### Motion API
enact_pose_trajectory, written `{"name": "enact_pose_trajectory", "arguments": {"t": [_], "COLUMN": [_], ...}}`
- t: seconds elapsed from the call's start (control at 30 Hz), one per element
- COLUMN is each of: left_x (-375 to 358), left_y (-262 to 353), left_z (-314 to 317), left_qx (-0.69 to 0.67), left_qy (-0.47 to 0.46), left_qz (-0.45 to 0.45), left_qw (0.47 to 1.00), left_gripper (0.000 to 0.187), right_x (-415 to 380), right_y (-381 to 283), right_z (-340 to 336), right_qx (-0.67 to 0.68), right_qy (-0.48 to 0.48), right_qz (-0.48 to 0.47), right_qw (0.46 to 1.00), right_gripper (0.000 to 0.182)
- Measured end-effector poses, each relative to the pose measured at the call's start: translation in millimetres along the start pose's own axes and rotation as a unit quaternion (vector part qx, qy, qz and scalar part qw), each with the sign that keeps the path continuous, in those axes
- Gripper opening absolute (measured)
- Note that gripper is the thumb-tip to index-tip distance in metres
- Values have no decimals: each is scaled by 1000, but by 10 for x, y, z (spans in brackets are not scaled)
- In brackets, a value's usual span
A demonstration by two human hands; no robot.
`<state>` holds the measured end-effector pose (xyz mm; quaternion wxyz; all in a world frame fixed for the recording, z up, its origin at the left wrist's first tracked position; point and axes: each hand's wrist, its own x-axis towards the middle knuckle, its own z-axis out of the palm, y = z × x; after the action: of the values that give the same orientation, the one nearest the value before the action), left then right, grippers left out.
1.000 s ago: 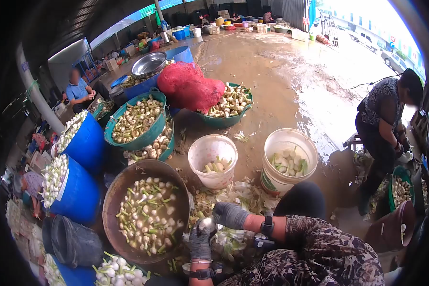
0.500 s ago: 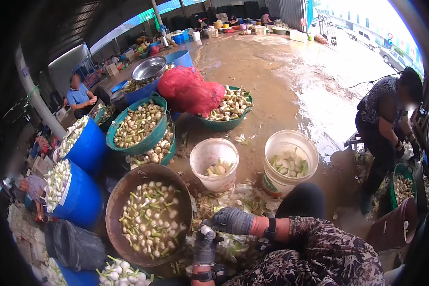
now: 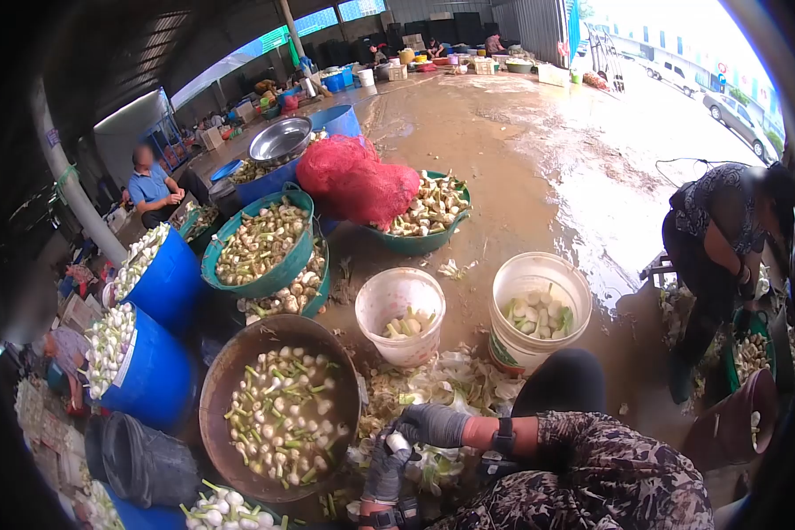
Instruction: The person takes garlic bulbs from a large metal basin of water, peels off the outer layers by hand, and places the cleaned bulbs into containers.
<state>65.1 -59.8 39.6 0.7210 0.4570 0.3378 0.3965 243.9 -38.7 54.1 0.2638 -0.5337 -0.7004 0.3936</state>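
Observation:
In grey gloves, both my hands meet low in the head view, over a heap of peelings. My left hand [image 3: 384,470] is closed round a white garlic bulb [image 3: 397,442]. My right hand [image 3: 433,426] is curled against the bulb's upper side; whatever its fingers grip is hidden. Left of them stands a wide brown basin [image 3: 210,415] with garlic bulbs and green stems in murky water. Just ahead are a white bucket [image 3: 375,300] with some trimmed stalks and a larger white bucket [image 3: 502,346] holding peeled garlic.
Blue barrels [image 3: 163,367] heaped with garlic line the left. Green tubs [image 3: 269,261] of untrimmed garlic and a red mesh sack [image 3: 358,181] stand ahead. Peelings [image 3: 468,380] cover the ground before me. A co-worker [image 3: 720,238] bends over a green basket [image 3: 733,353] at right.
My hands have shifted slightly right and down, still together at the bulb. The view has moved a little. The co-worker at right bends lower, hands now down by the green basket.

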Motion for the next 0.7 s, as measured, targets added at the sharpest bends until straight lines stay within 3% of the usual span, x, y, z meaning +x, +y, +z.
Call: {"name": "enact_pose_trajectory", "arguments": {"t": [0.1, 0.17, 0.23, 0.3, 0.37, 0.4, 0.43, 0.5, 0.57, 0.63, 0.67, 0.7], "left_x": [158, 197, 122, 101, 77, 80, 138, 245, 198, 224, 142, 74], "left_y": [-105, -260, -288, -245, -215, -257, -394, -508, -578, -721, -550, -322], "left_z": [-192, -330, -346, -275, -262, -316, -409, -460, -554, -664, -559, -397], "left_qx": [-33, 70, 85, 99, 104, 187, 187, 325, 324, 239, 168, 167], "left_qy": [-64, -43, -28, -18, -60, -38, -36, 8, 0, -8, -1, 0], "left_qz": [-31, -34, -16, -2, -9, 3, 1, 184, 185, 144, 113, 111], "left_qw": [997, 996, 996, 995, 993, 982, 982, 927, 928, 960, 979, 980], "left_gripper": [66, 64, 60, 56, 63, 69, 69, 71, 68, 59, 55, 55], "right_x": [-6, 3, 47, 34, 47, 38, 32, 18, -36, -34, -45, -74], "right_y": [95, 88, 199, 192, 192, 216, 222, 93, 18, 180, 168, 98], "right_z": [-43, -68, -4, 55, 109, 123, 132, 36, -47, 49, 73, 51], "right_qx": [119, 110, 114, 76, 9, 21, 23, 218, 142, 74, 26, 26], "right_qy": [-16, -31, -59, -29, -4, 13, 11, -62, -103, -25, 32, 30], "right_qz": [-123, -117, -85, -84, -4, -14, -14, 5, 54, -43, -105, -104], "right_qw": [985, 986, 988, 993, 1000, 1000, 1000, 974, 983, 996, 994, 994], "right_gripper": [29, 31, 30, 29, 34, 38, 38, 37, 37, 35, 29, 29]}}
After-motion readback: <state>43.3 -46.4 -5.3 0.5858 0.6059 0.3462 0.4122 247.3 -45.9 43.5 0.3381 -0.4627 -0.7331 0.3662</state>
